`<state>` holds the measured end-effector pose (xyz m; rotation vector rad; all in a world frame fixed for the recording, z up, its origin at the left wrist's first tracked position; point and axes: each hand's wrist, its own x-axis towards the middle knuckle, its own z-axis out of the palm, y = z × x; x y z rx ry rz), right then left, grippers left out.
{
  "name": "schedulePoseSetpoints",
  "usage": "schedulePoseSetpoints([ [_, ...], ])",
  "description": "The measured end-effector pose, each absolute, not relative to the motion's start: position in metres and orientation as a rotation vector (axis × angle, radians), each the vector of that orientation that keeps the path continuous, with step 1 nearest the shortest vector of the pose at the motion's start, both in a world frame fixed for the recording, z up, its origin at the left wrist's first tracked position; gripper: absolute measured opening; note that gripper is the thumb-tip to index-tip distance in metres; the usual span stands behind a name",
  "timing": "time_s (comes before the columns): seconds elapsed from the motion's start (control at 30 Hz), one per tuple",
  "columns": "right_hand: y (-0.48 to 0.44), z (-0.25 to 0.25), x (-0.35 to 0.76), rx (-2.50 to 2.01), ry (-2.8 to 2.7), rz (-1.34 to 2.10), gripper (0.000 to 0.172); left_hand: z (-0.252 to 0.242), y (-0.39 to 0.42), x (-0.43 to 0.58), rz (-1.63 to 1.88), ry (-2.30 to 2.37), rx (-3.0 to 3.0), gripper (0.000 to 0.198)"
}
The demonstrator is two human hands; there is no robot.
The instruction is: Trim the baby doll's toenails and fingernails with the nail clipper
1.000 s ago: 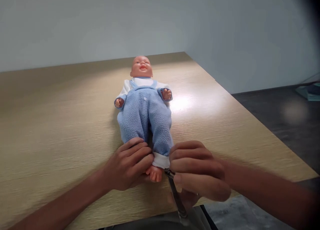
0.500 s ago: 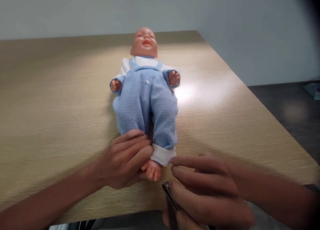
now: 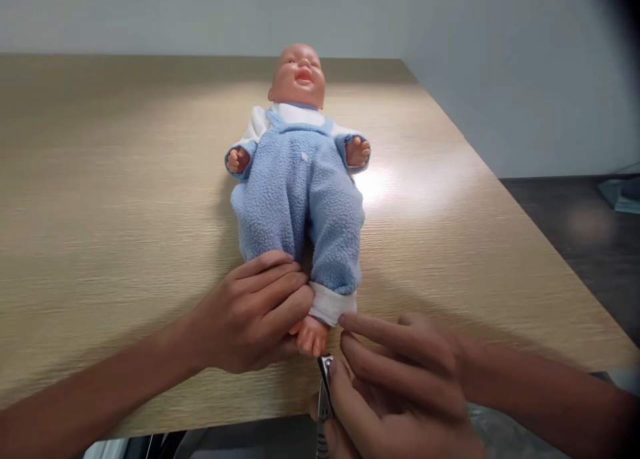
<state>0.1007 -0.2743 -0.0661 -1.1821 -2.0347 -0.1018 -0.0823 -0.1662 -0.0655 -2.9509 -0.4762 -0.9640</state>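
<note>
A baby doll [image 3: 299, 186] in a blue fleece romper lies on its back on the wooden table [image 3: 100, 199], head away from me. My left hand [image 3: 255, 312] is wrapped round the doll's lower leg and holds its bare foot [image 3: 311, 336]. My right hand [image 3: 395, 386] grips a metal nail clipper [image 3: 325, 392] whose tip sits just below the foot's toes. Its upper fingers stretch out beside the white trouser cuff [image 3: 331, 304].
The table's front edge runs just beneath my hands and its right edge slants off to the far wall. A dark floor [image 3: 590, 232] lies to the right, with something pale blue [image 3: 623, 194] at the frame's edge.
My right hand drew back from the foot with the clipper, then brought the clipper's tip up to the toes again. The view tilted down, so the doll sits higher in frame.
</note>
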Motion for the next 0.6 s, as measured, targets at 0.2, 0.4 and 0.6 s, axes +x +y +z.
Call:
schedulePoseSetpoints([
  [0.2,-0.271,-0.064,0.092,-1.299,-1.886,-0.095,0.02,-0.066,-0.166,-0.082,-0.963,-0.485,-2.962,0.036],
  [0.4,-0.272,-0.068,0.081,-1.356,-1.648,-0.003,0.025,-0.066,-0.167,-0.084,-0.945,-0.506,-2.973,0.037],
  [0.6,-0.273,-0.069,0.087,-1.278,-1.891,-0.088,0.025,-0.066,-0.167,-0.084,-0.945,-0.493,-2.992,0.039],
])
